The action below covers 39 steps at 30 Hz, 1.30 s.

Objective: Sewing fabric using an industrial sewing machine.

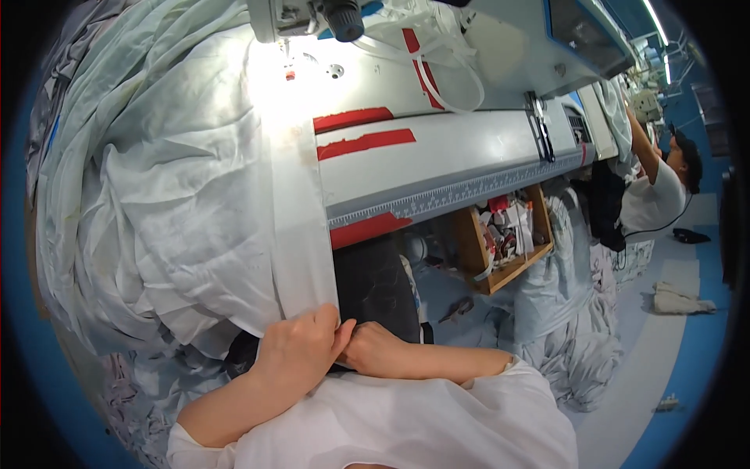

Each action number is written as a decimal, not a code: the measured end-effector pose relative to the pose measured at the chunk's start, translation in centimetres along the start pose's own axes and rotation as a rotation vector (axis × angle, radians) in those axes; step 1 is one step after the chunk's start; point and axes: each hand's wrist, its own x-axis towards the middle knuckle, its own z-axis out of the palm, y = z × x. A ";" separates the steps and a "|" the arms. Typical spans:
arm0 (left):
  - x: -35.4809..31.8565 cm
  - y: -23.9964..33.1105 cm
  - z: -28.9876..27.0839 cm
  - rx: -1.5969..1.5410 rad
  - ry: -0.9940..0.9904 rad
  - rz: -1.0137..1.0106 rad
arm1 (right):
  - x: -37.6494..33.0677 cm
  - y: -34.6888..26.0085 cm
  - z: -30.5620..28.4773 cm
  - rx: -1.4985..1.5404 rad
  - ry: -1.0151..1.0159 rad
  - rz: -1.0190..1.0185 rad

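A large white fabric [195, 211] spreads over the left of the sewing machine table, with a folded band [301, 227] along its right edge. This band runs from beneath the lit sewing machine head [305, 19] down to my hands. My left hand [297, 348] is closed on the band's near end, thumb and fingers pinched together. Right beside it, my right hand [371, 349] curls closed at the corner of the fabric. Its fingertips are partly hidden behind the left hand.
Red tape strips [367, 144] and a ruler strip [469, 187] mark the pale machine table [445, 141]. Scissors-like snips [541, 129] lie on it. Below hangs an open wooden drawer [508, 270] of small items. Cloth heaps [558, 313] lie right; a co-worker [660, 187] sits beyond.
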 end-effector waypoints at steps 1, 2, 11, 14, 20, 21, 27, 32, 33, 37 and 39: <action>0.3 -0.3 0.1 -0.025 -0.029 0.018 | 0.0 0.2 -0.7 -0.105 -0.076 -0.016; 0.6 -0.6 0.1 -0.049 -0.056 0.036 | 0.3 0.2 -1.7 -0.211 -0.153 -0.032; 5.3 -3.3 -6.4 -0.269 -0.092 0.267 | 5.0 3.0 -7.2 -0.397 0.276 -0.728; 12.9 -7.8 -10.2 -0.361 0.215 -0.231 | 5.5 2.1 -8.7 -0.372 0.213 -0.696; 22.4 -18.9 -11.3 0.045 0.819 -0.147 | 7.0 0.2 -10.3 -0.333 0.180 -0.668; 23.1 -18.3 -12.1 0.019 0.813 -0.140 | 7.0 0.1 -10.6 -0.314 0.164 -0.648; 27.5 -21.6 -14.5 -0.152 0.618 -0.321 | 8.5 -0.2 -13.0 -0.235 0.099 -0.587; 29.2 -24.9 -14.9 -0.120 0.708 -0.195 | 10.2 -0.6 -15.1 -0.174 -0.009 -0.525; 29.6 -25.4 -14.8 -0.063 0.758 -0.183 | 10.5 -0.6 -15.3 -0.147 -0.013 -0.499; 30.1 -27.4 -15.6 0.040 0.797 -0.171 | 11.9 -0.7 -15.7 -0.119 -0.039 -0.483; 30.5 -28.7 -16.0 0.076 0.794 -0.195 | 12.5 -1.2 -15.8 -0.146 -0.042 -0.476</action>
